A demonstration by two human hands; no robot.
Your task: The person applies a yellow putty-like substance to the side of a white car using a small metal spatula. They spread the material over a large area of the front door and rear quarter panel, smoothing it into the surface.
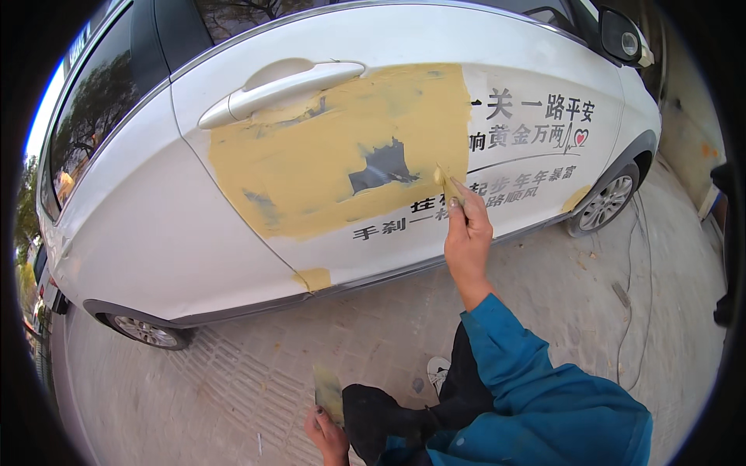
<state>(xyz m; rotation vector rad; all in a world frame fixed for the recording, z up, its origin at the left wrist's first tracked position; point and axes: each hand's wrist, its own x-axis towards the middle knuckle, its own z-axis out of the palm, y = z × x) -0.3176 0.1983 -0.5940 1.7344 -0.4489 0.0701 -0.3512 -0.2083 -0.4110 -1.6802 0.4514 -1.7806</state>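
Observation:
A white car [225, 283] stands side-on before me, a broad patch of yellow body filler [287, 182] spread over its door below the door handle [295, 87]. Within the patch shows a dark grey bare spot [382, 167]. My right hand [471, 239] is closed on a small putty spreader [449, 185], its filler-smeared end at the patch, right of the bare spot. Low beside my leg, my left hand [331, 436] grips a flat, filler-stained plate [328, 394]; whether it is another spreader or a mixing board I cannot tell.
Dark lettering [528, 136] covers the door right of the patch. Smaller filler patches [315, 279] sit along the lower door edge. A thin cable [648, 311] runs over the paved ground [256, 357] at the right, near a small grey block [621, 294]. A wall [695, 116] stands beyond.

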